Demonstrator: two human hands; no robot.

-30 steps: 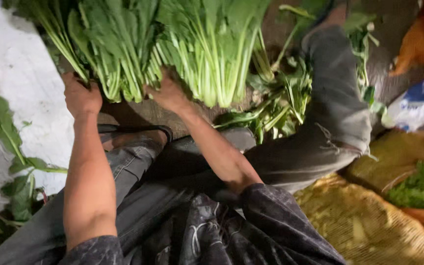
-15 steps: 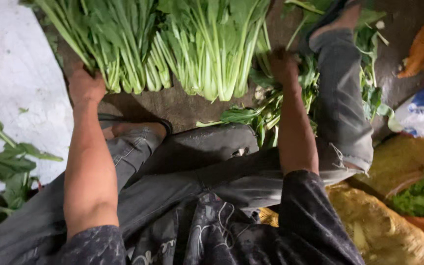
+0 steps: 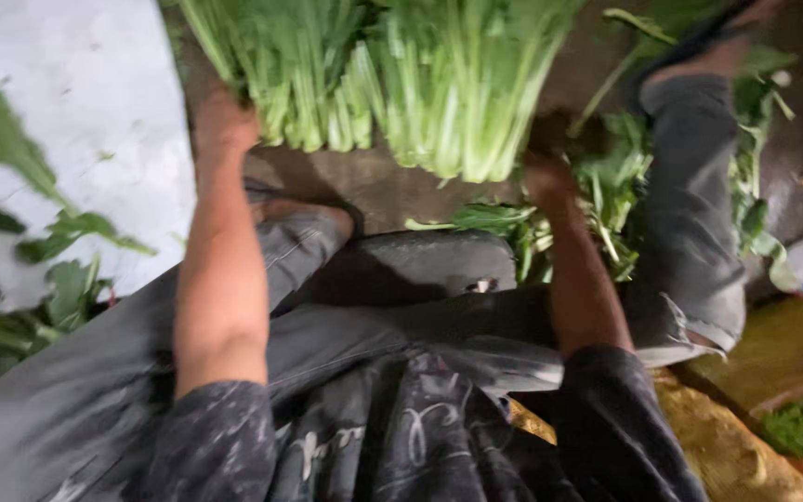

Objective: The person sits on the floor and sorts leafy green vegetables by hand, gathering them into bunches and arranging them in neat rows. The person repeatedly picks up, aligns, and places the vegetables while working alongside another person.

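Item 1: left hand [image 3: 223, 125], at the cut ends of the left bundle of leafy greens [image 3: 281, 74], fingers closed against the pale stalks; it has kept this place since 1 second ago. Item 2: right hand [image 3: 550, 153], blurred, at the right edge of the right bundle of leafy greens [image 3: 467, 84] and just above a loose heap of greens [image 3: 597, 200]; whether it is open or closed on anything cannot be told. Change noted: 1 second ago this hand rested under the stalk ends between the 2 bundles; half a second ago it had already crossed to the heap, and it now lies there, so the work in hand has likely passed from steadying the bundles to gathering loose stems. Item 3: both bundles lie side by side on the dark floor [image 3: 374, 191], stalk ends toward the person, touching each other. Item 4: grey trousers [image 3: 690, 186], 1 knee raised at right. Item 5: white sheet [image 3: 76, 112] at left with scattered leaves [image 3: 67, 232]. Item 6: yellow woven sack [image 3: 755, 455] at lower right, holding more greenery.
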